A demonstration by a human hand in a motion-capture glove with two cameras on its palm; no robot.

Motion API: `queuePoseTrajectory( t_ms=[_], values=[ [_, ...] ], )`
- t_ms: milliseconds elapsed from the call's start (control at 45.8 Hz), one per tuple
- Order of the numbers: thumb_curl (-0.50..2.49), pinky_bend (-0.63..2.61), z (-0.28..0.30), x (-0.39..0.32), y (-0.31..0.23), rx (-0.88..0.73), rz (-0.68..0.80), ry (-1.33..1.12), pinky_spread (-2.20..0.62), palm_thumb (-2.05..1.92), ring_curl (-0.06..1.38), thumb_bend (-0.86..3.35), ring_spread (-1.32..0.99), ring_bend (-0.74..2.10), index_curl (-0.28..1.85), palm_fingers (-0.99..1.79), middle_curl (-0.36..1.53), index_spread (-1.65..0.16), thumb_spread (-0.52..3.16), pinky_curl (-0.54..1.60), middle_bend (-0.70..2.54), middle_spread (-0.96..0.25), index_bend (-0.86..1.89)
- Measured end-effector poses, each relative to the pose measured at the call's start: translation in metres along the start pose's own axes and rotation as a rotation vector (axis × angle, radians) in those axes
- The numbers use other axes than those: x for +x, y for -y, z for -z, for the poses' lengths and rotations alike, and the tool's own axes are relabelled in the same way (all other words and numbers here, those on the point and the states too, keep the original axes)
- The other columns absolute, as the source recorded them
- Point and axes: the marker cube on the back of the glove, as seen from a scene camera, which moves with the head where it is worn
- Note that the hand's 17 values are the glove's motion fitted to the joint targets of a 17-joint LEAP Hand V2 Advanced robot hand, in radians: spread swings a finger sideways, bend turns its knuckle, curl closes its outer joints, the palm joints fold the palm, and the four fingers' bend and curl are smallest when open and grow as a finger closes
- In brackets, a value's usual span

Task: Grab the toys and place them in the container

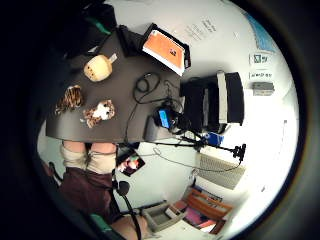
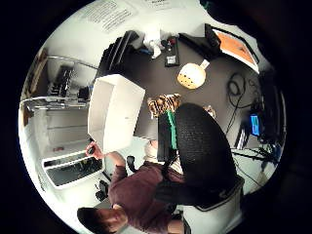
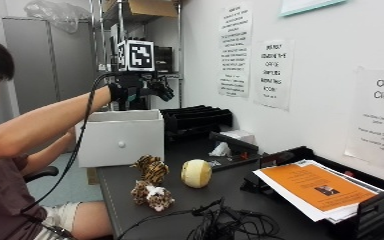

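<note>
At the left of the outside view: sitting at the dark worktop [image 3: 179, 200], right arm reaching out and up, gloved right hand [image 3: 137, 91] hovering above the white container [image 3: 120, 137], apart from it. Grip hanging with fingers loosely curled, closing on nothing, so far as the outside view allows. Standing at the worktop's left end, that container, open at the top, with a small round knob on its facing wall; bare hand holding it at the far lower edge in the thumb side palm view [image 2: 97, 150]. Lying just right of the container, a tiger-striped plush toy [image 3: 152, 169], and nearer the camera, touching or almost touching it, a brown and white plush toy [image 3: 152, 195]. Resting further right, near both plush toys, a pale round toy [image 3: 196, 173] with a tag. Trailing across the near worktop, black cables [image 3: 225, 222]. Sitting at the far right, a black paper tray [image 3: 372, 205] carrying an orange-covered stack of sheets [image 3: 312, 186]. Hanging on the wall behind, printed notices [image 3: 272, 72].
</note>
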Motion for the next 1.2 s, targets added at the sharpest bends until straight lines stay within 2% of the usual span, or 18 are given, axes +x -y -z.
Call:
queuePoseTrajectory(
  t_ms=[153, 371, 895, 1201],
  values=[
    [0.04, 0.67, -0.003, -0.002, 0.002, -0.003, 0.007, 0.003, -0.05, -0.01, 0.12, -0.01, -0.1, 0.47, 0.06, 0.12, 0.04, -0.19, 0.9, 0.21, 0.13, -0.04, 0.12],
    [0.1, 0.76, -0.011, 0.0, 0.003, -0.011, 0.014, -0.008, -0.06, -0.03, 0.17, -0.02, -0.14, 0.56, 0.12, 0.05, 0.1, -0.24, 1.25, 0.27, 0.17, -0.05, 0.16],
    [0.2, 0.82, -0.033, 0.014, 0.006, -0.074, -0.076, -0.252, -0.07, 0.02, 0.23, 0.0, -0.16, 0.64, 0.23, -0.03, 0.22, -0.26, 1.45, 0.32, 0.18, -0.06, 0.16],
    [0.24, 0.85, -0.074, 0.014, 0.002, -0.142, -0.013, -0.245, -0.07, -0.03, 0.24, -0.04, -0.16, 0.64, 0.25, -0.07, 0.26, -0.26, 1.39, 0.34, 0.17, -0.06, 0.14]
  ],
)
